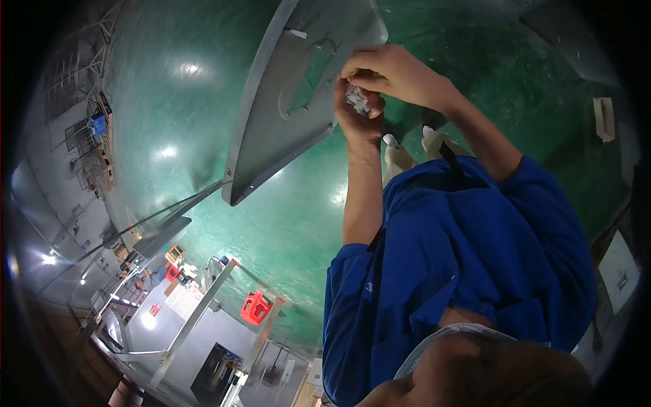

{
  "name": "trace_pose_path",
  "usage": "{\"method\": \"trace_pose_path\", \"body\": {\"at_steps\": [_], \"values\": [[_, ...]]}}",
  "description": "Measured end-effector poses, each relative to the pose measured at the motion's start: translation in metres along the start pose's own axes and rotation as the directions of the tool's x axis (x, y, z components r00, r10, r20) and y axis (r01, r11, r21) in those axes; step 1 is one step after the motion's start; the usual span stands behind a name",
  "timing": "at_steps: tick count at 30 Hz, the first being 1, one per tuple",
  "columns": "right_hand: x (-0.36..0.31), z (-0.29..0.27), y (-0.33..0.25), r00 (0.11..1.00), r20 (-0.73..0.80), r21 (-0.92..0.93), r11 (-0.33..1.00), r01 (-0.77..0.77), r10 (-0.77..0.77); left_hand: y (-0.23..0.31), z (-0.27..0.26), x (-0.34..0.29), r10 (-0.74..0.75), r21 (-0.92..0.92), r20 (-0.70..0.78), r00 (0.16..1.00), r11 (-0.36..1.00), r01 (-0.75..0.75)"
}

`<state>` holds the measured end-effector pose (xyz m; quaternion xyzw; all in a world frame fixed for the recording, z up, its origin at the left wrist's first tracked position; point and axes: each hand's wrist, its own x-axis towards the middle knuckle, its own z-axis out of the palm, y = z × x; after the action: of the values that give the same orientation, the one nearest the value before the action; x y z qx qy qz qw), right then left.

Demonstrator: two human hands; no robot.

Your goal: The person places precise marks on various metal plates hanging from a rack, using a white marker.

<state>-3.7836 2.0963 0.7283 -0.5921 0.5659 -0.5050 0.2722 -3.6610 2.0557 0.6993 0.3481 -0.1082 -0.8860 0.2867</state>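
Observation:
My left hand (354,117) is cupped with its fingers curled around several small white pieces (357,100), which look like plastic parts; their exact kind is too small to tell. Just above it, my right hand (385,68) bends over the left palm, its thumb and fingertips pressed together. Whatever sits in that pinch, if anything, is hidden. Close to the left of both hands stands a large grey sheet-metal panel (261,129) with folded edges and a long cut-out. A small white strip (296,32) sits near its upper edge.
Rods (169,207) run from the panel toward the left. On the green floor (169,108) stands a red plastic stool (256,307). Another person (150,279) is among benches at lower left. A pale channel-shaped piece (603,120) lies at far right.

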Motion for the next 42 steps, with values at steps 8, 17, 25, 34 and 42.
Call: {"method": "trace_pose_path", "body": {"at_steps": [8,17,25,34,42], "values": [[0.012,-0.009,0.009,0.995,-0.100,0.127,0.992,-0.010,0.023,0.008,-0.001,0.009,-0.029,-0.130,0.237,0.971,0.990,0.062],[0.025,-0.005,-0.003,0.784,-0.621,0.367,0.883,0.294,-0.003,0.020,-0.007,0.011,0.069,-0.068,0.220,0.973,0.996,-0.056],[0.026,-0.013,-0.002,0.762,-0.644,0.298,0.895,0.331,-0.067,0.024,-0.001,0.005,0.023,-0.044,0.241,0.970,0.999,-0.013],[0.028,-0.015,-0.008,0.674,-0.701,0.011,0.942,0.336,-0.232,0.029,-0.004,0.002,-0.027,-0.057,0.257,0.966,0.997,0.043],[0.040,-0.011,-0.006,0.607,-0.687,-0.268,0.916,0.300,-0.400,0.038,-0.003,-0.004,-0.112,-0.025,0.306,0.945,0.992,0.126]]}}
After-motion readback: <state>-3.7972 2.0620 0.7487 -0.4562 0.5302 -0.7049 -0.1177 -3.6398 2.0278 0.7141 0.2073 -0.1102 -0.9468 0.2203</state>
